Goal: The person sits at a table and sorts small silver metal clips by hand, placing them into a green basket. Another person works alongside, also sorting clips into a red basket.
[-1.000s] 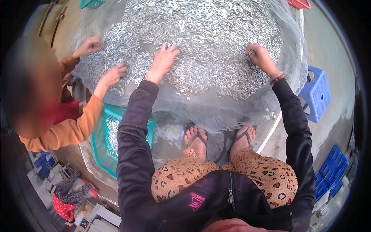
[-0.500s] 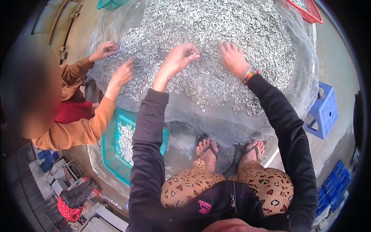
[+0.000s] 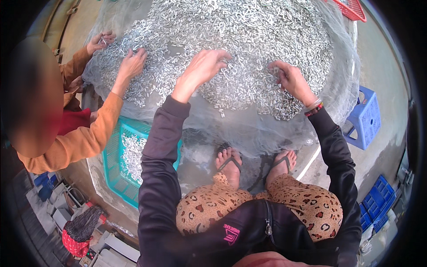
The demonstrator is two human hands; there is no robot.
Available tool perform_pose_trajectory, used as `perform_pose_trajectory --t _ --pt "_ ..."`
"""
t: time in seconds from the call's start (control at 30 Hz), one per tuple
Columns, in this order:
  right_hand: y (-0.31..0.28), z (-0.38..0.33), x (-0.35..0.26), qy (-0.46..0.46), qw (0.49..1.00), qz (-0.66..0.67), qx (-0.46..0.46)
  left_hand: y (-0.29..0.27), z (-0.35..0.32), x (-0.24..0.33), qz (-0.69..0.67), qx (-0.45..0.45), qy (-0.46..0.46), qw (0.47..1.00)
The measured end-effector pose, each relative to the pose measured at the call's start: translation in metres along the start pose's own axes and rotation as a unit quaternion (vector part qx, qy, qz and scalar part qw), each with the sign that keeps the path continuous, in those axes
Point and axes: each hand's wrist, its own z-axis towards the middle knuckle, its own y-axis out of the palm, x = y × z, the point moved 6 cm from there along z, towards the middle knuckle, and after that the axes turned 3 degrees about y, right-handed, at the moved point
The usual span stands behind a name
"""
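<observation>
- Squatting at the near edge of a big heap of small silvery fish (image 3: pixel 240 40), spread over a pale fine net (image 3: pixel 249 129) on the ground.
- Left hand (image 3: pixel 202 69) hovering over the near middle of the heap, fingers loosely spread and curled downward, gripping nothing that can be seen; sitting lower and nearer than 0.5 s ago.
- Right hand (image 3: pixel 291 80) resting on the heap to the right, fingers bent toward the fish; impossible to tell whether any fish are pinched between them. Having drifted rightward and nearer since 0.5 s ago, widening the gap between the 2 hands again.
- Beaded bracelet (image 3: pixel 313 109) showing at the right wrist, above the dark sleeve.
- 2 sandalled feet (image 3: pixel 231 162) planted on the net just below the heap, knees in spotted trousers beneath.
- Second person in an orange sleeve (image 3: pixel 84 140) working at the left: 1 hand (image 3: pixel 131 64) lying on the fish, the other hand (image 3: pixel 101 41) at the heap's far left rim, pinching something small.
- Teal basket (image 3: pixel 116 167) standing between the 2 people, partly filled with the same fish.
- Blue plastic stool (image 3: pixel 365 118) lying right of the net; red basket (image 3: pixel 351 9) peeking in at the top right.
</observation>
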Motion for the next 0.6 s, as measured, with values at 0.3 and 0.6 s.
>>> perform_pose_trajectory --t 0.3,0.6 --pt "0.008 0.024 -0.021 -0.153 0.944 -0.280 0.087 0.000 0.006 0.020 0.094 0.129 0.074 0.984" --pt "0.063 0.018 -0.007 -0.196 0.855 -0.479 0.018 0.009 0.004 -0.008 -0.205 0.058 -0.086 0.973"
